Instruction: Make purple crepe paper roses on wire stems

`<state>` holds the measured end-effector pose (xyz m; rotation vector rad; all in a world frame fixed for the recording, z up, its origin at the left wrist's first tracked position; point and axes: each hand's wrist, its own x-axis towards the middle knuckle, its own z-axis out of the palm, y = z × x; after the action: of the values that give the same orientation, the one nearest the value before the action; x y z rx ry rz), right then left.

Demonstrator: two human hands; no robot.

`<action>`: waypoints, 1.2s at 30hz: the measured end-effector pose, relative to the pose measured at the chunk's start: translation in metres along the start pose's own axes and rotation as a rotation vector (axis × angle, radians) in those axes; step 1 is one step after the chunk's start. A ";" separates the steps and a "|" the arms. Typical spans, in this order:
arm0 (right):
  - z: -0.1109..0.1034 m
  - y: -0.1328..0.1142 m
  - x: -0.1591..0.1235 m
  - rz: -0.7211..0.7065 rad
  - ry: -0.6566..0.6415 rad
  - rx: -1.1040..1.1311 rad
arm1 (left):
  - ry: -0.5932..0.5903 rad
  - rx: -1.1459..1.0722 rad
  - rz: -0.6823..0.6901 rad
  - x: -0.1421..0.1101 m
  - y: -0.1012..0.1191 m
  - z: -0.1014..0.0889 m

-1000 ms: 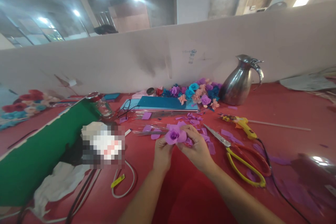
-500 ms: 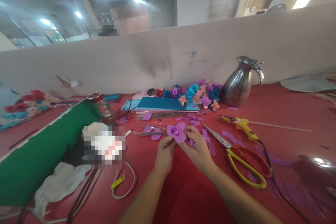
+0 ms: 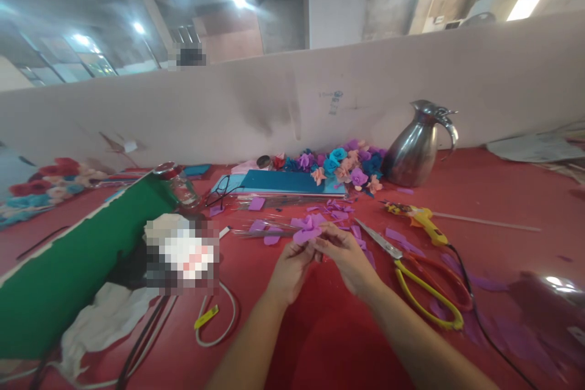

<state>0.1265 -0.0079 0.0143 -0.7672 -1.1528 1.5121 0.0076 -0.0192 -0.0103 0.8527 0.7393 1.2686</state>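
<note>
A purple paper flower [image 3: 307, 230] is held between both hands above the red table. My left hand [image 3: 292, 268] grips it from below, fingers closed under the petals. My right hand [image 3: 343, 253] pinches its right side with thumb and fingertips. The flower is tipped so its petals point up and to the left; its base is hidden by the fingers. Behind it lie thin wire stems [image 3: 260, 231] and loose purple paper pieces [image 3: 273, 238]. Just right of my right hand lie scissors [image 3: 406, 268] with red and yellow handles, blades partly apart.
A yellow glue gun [image 3: 427, 223] with a black cord lies to the right. A steel jug [image 3: 412, 149] stands at the back, beside a heap of paper flowers [image 3: 350, 164]. A glass jar [image 3: 180, 186], a green board [image 3: 82, 256] and cables [image 3: 233, 311] occupy the left.
The flower has been tilted, its center turning away from view. My right fingers have closed in nearer its base, and my left hand has rolled slightly under it.
</note>
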 end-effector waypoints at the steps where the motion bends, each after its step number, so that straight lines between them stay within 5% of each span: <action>1: 0.000 -0.001 0.000 0.000 0.008 0.022 | -0.010 0.018 0.005 0.000 0.001 0.000; 13: -0.002 0.007 0.001 -0.100 0.130 -0.068 | 0.036 0.065 0.020 0.002 -0.003 -0.001; 31: -0.006 0.018 0.003 -0.255 0.065 -0.144 | 0.247 0.345 0.334 0.000 0.004 -0.008; 36: -0.004 0.016 0.004 -0.139 0.077 -0.123 | 0.315 0.399 0.403 0.000 0.010 -0.008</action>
<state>0.1237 -0.0028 -0.0020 -0.8036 -1.2245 1.2957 -0.0041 -0.0178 -0.0056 1.1805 1.1363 1.6682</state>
